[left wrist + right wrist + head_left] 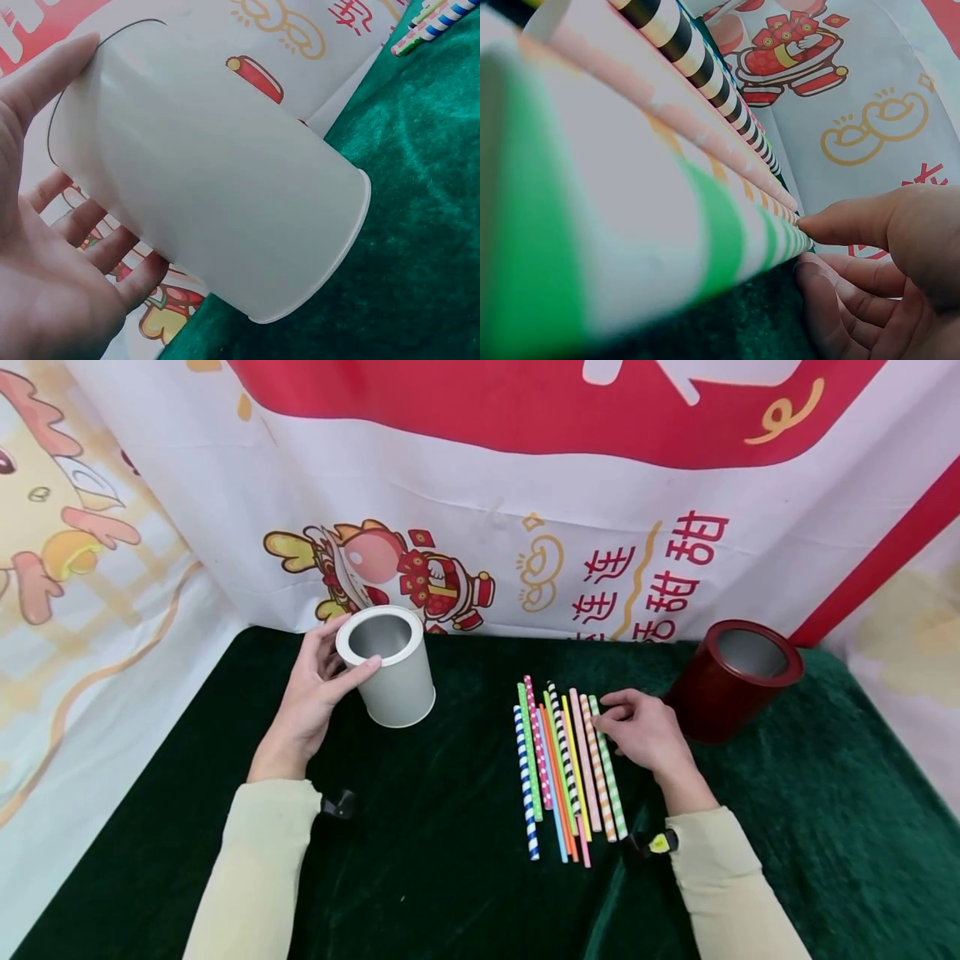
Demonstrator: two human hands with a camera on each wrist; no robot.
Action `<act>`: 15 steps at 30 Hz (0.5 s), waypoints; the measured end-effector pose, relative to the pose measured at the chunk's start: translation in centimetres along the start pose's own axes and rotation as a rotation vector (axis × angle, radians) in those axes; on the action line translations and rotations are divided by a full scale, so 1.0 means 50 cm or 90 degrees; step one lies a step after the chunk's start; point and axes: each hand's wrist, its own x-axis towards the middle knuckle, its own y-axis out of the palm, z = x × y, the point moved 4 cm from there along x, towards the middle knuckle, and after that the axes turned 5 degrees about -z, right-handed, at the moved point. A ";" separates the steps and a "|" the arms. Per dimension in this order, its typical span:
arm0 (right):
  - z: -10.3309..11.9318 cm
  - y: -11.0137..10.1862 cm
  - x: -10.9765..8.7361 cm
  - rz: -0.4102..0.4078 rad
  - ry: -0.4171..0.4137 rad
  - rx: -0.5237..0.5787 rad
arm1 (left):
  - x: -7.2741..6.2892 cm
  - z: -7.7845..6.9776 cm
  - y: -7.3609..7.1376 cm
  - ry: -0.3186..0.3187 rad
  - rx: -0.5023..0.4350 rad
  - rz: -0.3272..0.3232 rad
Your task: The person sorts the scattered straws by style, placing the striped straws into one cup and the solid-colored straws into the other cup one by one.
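On the left, my left hand [302, 714] grips a white metal can [399, 695] around its upper part, thumb at the rim and fingers behind. The can has an open top and a shiny inside; the left wrist view shows its plain side wall [217, 172]. My right hand [643, 731] pinches the far end of a green-and-white striped paper straw [612, 785], thumb above and fingertips below. This straw is the rightmost of a row of colourful straws, beside an orange-and-white striped one [597, 768]. Close up, its green stripes [720, 217] run toward my fingertips.
Right of my right hand, a dark red open can [708, 693] stands near the back edge. More straws, including a blue-and-white striped one [527, 793], lie side by side on the dark green velvet cloth [435, 877]. A printed white curtain [480, 527] hangs behind.
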 end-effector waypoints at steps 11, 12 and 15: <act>0.001 -0.002 -0.002 -0.009 0.015 0.029 | 0.008 0.001 0.003 0.008 -0.042 0.033; 0.001 -0.003 -0.003 -0.009 0.018 0.040 | 0.009 0.001 0.003 0.008 -0.042 0.037; 0.001 -0.007 -0.006 -0.008 0.024 0.072 | 0.014 0.002 0.002 0.008 -0.037 0.047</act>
